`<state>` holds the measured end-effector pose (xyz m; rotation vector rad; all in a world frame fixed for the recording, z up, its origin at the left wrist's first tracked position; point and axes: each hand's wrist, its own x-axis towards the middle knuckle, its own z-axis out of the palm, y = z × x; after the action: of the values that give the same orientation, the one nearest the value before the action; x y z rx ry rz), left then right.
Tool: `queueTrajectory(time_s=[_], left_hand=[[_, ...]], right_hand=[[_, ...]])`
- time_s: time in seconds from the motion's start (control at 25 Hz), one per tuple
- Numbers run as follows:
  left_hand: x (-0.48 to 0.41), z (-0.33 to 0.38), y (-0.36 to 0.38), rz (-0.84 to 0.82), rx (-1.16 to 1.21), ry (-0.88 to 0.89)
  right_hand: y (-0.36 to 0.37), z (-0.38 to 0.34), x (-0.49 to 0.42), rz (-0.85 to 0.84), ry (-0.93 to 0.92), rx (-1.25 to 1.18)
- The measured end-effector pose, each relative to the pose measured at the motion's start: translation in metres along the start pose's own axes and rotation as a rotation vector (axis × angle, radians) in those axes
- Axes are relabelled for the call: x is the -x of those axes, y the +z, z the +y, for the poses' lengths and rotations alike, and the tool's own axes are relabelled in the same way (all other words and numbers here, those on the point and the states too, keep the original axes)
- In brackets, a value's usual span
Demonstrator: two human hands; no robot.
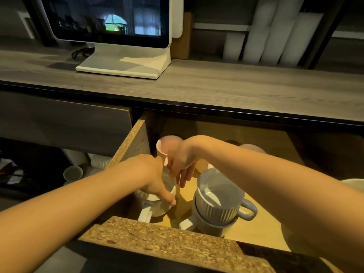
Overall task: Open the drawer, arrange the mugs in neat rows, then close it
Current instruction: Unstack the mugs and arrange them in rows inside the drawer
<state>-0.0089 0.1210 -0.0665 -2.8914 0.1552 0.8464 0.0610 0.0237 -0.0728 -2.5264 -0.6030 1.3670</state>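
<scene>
White mug (157, 205) upright, handle toward drawer front; left hand (151, 174) grips rim, right hand (181, 164) fingers loosely spread

I am wearing nothing on my forearms above the drawer (157, 239): no sleeves are showing, and my left hand (151, 174) and right hand (180, 158) are bare.

Mugs (218, 201) in open drawer (157, 243) below counter (197, 91).
</scene>
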Motion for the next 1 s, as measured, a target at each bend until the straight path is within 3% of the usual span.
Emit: queueTrajectory(time_s=[0.28, 0.48, 0.64, 0.84, 1.0], left_hand=[[0.000, 0.000, 0.008, -0.012, -0.035, -0.005], [0.014, 0.004, -0.006, 0.009, -0.015, 0.060], [0.029, 0.021, -0.032, 0.171, -0.045, 0.173], [0.045, 0.043, -0.048, 0.141, 0.038, 0.412], [0.046, 0.049, -0.039, 0.160, 0.053, 0.478]], right_hand=[[0.007, 0.000, 0.002, 0.016, -0.031, 0.043], [0.002, 0.011, 0.035, 0.347, -0.109, 0.298], [0.001, 0.026, 0.082, 0.490, -0.061, 0.551], [0.009, 0.046, 0.136, 0.437, -0.068, 0.436], [0.025, 0.057, 0.146, 0.329, -0.056, 0.257]])
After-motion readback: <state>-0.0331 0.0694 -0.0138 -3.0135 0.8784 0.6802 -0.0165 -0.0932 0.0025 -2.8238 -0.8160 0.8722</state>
